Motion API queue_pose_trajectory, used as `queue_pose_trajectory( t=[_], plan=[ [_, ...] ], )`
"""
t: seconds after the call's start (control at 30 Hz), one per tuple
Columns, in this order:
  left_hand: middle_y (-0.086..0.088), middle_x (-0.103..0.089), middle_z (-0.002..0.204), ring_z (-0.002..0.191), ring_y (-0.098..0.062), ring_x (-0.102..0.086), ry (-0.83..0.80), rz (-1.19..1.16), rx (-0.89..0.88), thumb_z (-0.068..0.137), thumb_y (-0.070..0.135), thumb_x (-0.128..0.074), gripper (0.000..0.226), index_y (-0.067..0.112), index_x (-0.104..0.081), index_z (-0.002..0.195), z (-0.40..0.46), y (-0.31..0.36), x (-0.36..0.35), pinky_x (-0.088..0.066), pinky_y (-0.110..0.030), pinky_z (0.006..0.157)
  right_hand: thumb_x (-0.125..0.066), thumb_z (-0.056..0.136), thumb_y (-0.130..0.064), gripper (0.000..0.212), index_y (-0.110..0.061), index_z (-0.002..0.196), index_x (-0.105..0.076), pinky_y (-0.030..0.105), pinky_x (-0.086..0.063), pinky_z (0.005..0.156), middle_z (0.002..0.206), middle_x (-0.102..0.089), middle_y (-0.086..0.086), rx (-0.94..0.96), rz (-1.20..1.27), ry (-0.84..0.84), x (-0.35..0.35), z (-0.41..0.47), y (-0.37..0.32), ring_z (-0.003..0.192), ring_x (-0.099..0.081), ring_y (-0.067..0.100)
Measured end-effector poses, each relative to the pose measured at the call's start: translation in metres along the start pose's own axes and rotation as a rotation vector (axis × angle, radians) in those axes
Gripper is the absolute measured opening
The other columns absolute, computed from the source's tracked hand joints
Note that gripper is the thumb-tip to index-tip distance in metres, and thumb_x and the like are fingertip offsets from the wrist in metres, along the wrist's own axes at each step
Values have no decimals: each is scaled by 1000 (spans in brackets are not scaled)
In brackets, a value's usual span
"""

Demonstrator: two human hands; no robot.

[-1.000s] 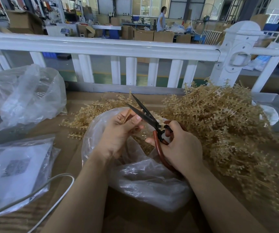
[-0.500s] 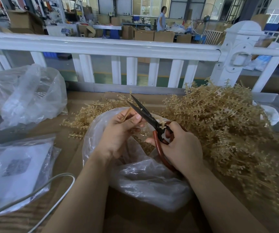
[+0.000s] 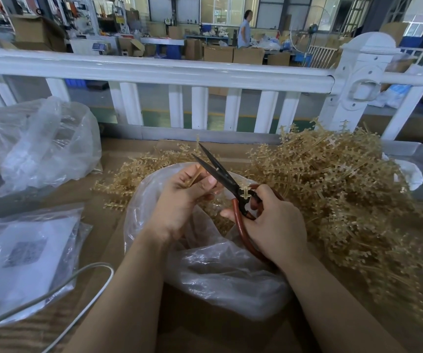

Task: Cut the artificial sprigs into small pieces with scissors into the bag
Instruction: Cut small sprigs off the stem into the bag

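**Scissors open over the bag, sprig pinched at the blades**

You are working at a cardboard-covered table (image 3: 139, 250) with a white railing (image 3: 154, 72) running along its far edge. A large heap of tan artificial sprigs (image 3: 338, 189) is lying to the right, spreading from the far edge toward the near right, and a thinner scatter of them is lying on the far left side of your bag. The clear plastic bag (image 3: 220, 276) is sitting in the middle, directly under your hands, with its mouth gaping upward and cut pieces showing inside. Two more clear bags are lying to the left: a crumpled one (image 3: 44, 143) at the far left and a flat one holding white paper (image 3: 19, 261) nearer you, with a white cable (image 3: 60, 289) curving across it.

Your right hand (image 3: 274, 222) is gripping the red-handled scissors (image 3: 231, 184), fingers curled through the loops, and the dark blades are standing apart, pointing far and left. Your left hand (image 3: 182, 200) is pinching a short sprig piece (image 3: 197, 175) between thumb and fingers, holding it just beside the blades, above the bag's mouth. A small cut bit is sitting on the scissors near the pivot
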State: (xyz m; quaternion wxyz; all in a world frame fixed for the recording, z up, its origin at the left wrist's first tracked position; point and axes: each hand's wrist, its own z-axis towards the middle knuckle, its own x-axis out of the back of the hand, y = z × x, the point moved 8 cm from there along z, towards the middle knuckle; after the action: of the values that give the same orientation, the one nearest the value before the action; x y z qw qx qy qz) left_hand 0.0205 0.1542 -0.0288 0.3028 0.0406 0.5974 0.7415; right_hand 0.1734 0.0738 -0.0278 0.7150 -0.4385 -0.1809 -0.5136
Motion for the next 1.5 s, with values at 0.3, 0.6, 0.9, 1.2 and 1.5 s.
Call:
queue_pose_trajectory(
  t=[0.3,0.6,0.9,1.2,1.5],
  plan=[
    [4,-69,77,70,-10,-64,14,11,9,81,13,-63,18,6,-63,97,0,-1,1,-45,-37,74,-52,73,-88,58,-32,89,-48,28,-54,57,67,-61,-17,3,11,-8,-2,1,1,62,-65,7],
    [-3,-68,73,66,-15,-63,75,-78,44,81,13,-66,11,6,-61,88,3,-7,7,-51,-28,65,-63,74,-81,50,-31,79,-57,27,-55,64,73,-66,-16,-97,212,-17,-4,0,10,70,-64,0],
    [-6,-70,75,68,-18,-69,58,-113,102,78,13,-70,10,8,-65,86,4,-13,4,-56,-25,62,-66,66,-70,40,-38,89,-72,48,-61,76,84,-74,-14,-250,504,-120,-20,3,25,79,-72,8],
    [-5,-72,75,66,-13,-70,88,-107,156,78,23,-71,20,11,-64,92,2,-13,5,-55,-20,54,-70,69,-59,24,-43,87,-72,31,-53,66,73,-76,-7,-228,713,-133,-17,4,17,67,-74,8],
    [-4,-72,76,66,-16,-70,142,-190,93,101,18,-49,19,8,-64,94,2,-4,3,-57,-26,57,-75,72,-58,22,-39,80,-68,17,-52,70,79,-70,-24,-82,501,-191,-15,2,5,76,-68,-1]
  ],
)
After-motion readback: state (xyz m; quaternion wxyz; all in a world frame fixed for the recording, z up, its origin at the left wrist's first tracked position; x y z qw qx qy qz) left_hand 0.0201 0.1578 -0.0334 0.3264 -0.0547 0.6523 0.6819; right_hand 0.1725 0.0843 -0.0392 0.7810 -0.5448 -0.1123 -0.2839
